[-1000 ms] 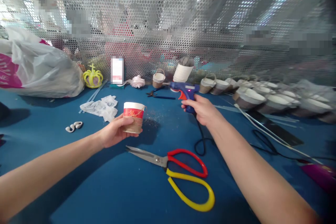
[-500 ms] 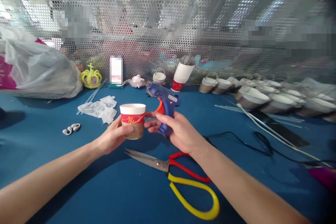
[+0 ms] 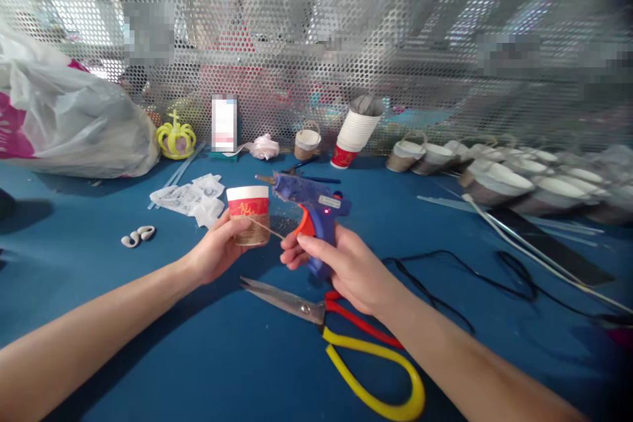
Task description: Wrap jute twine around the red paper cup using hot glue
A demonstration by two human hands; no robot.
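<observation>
My left hand (image 3: 217, 247) is closed around a paper cup (image 3: 253, 208), white at the rim and red with gold marks below. Brown twine is wound round the cup's lower half. A loose strand of twine (image 3: 270, 228) runs from the cup to the fingers of my right hand (image 3: 346, 257). That hand grips a blue hot glue gun (image 3: 316, 201) with an orange trigger; its nozzle points left, just above and beyond the cup's right rim, apart from it. Below both hands lie large scissors (image 3: 304, 308) with one red and one yellow handle, blades slightly apart.
Several wrapped cups (image 3: 499, 181) stand at the right, near a dark phone (image 3: 548, 244) and a black cord (image 3: 445, 257). Stacked paper cups (image 3: 359, 128) lean at the back mesh. Crumpled white paper (image 3: 192, 198), earbuds (image 3: 138, 235) and a plastic bag (image 3: 79, 119) lie left.
The glue gun has moved slightly right, away from the cup, so the twine strand now stretches between my hands. The cup has tipped a little, hiding its inside. The view has shifted slightly.
</observation>
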